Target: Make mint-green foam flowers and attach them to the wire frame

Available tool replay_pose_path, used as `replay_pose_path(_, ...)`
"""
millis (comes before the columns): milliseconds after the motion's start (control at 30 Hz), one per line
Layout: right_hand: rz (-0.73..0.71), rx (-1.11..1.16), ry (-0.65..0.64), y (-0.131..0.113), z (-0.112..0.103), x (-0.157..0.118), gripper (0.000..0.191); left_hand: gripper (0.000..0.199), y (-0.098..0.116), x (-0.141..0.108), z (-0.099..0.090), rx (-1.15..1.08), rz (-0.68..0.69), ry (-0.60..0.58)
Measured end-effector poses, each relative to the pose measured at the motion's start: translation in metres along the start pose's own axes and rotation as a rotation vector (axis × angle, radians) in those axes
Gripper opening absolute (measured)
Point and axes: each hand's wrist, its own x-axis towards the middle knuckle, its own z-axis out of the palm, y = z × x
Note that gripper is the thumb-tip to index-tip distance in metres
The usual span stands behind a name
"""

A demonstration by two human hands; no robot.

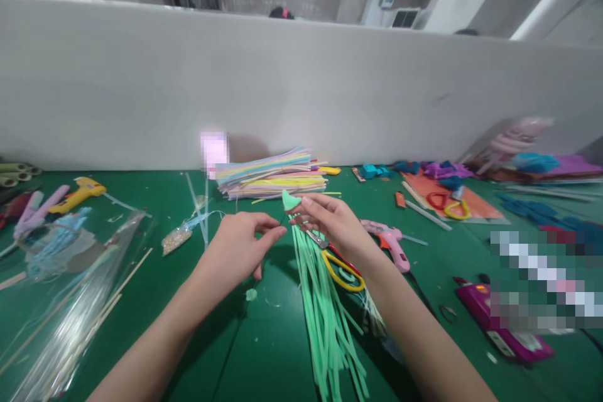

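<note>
Between the thumb and fingers of my right hand (330, 220) is a small light-green folded piece (291, 201), shaped like a petal or leaf. My left hand (247, 239) pinches a thin dark wire (284, 221) just below and left of that piece; where the wire ends is hard to make out. Below the hands lies a bundle of green pipe cleaners (325, 320), spread toward me. Scissors with yellow and red handles (343, 271) lie on the bundle, partly under my right wrist. A small green scrap (251, 294) sits below my left hand.
Pastel pipe cleaners (273, 179) are stacked by the white partition (282, 88). A pink glue gun (391, 242) lies right of my right hand, a yellow one (80, 195) far left. Clear plastic sleeves (80, 326) with sticks lie left; a magenta box (504, 320) sits right.
</note>
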Motion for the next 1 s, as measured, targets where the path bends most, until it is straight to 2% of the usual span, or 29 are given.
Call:
replay_pose_path(100,-0.021,-0.009,0.016,0.001,-0.002,0.001,0.027,0.03,0.002,-0.005,0.0,0.017,0.003,-0.012)
replay_pose_path(167,-0.031,-0.013,0.023,-0.001,-0.001,-0.001,0.024,0.028,0.006,-0.013,-0.003,0.043,0.022,0.049)
replay_pose_path(200,-0.04,-0.02,0.022,-0.003,0.0,-0.003,0.023,0.027,0.008,-0.019,-0.006,0.069,0.051,0.126)
replay_pose_path(300,-0.082,-0.085,-0.001,-0.011,0.006,-0.01,0.019,0.02,0.014,-0.033,-0.019,0.252,0.321,0.627)
replay_pose_path(333,-0.09,-0.116,-0.021,-0.013,0.008,-0.012,0.018,0.019,0.015,-0.035,-0.023,0.301,0.403,0.705)
replay_pose_path(367,-0.091,-0.142,-0.047,-0.014,0.011,-0.014,0.017,0.019,0.014,-0.035,-0.027,0.318,0.454,0.707)
replay_pose_path(433,-0.065,-0.169,-0.108,-0.014,0.016,-0.017,0.018,0.021,0.009,-0.028,-0.032,0.27,0.435,0.512)
replay_pose_path(500,-0.028,-0.189,-0.166,-0.012,0.021,-0.017,0.021,0.018,0.002,-0.016,-0.036,0.215,0.296,0.273)
replay_pose_path(567,0.002,-0.219,-0.188,-0.009,0.024,-0.017,0.024,0.018,-0.006,-0.004,-0.038,0.183,0.189,0.125)
replay_pose_path(667,0.023,-0.253,-0.19,-0.007,0.026,-0.016,0.028,0.021,-0.012,0.004,-0.04,0.121,0.16,-0.042)
replay_pose_path(800,0.043,-0.274,-0.216,-0.009,0.028,-0.019,0.03,0.022,-0.012,0.002,-0.044,0.077,0.167,-0.151)
replay_pose_path(1000,0.027,-0.401,-0.232,-0.011,0.028,-0.022,0.025,0.02,-0.012,0.005,-0.041,0.039,0.135,-0.153)
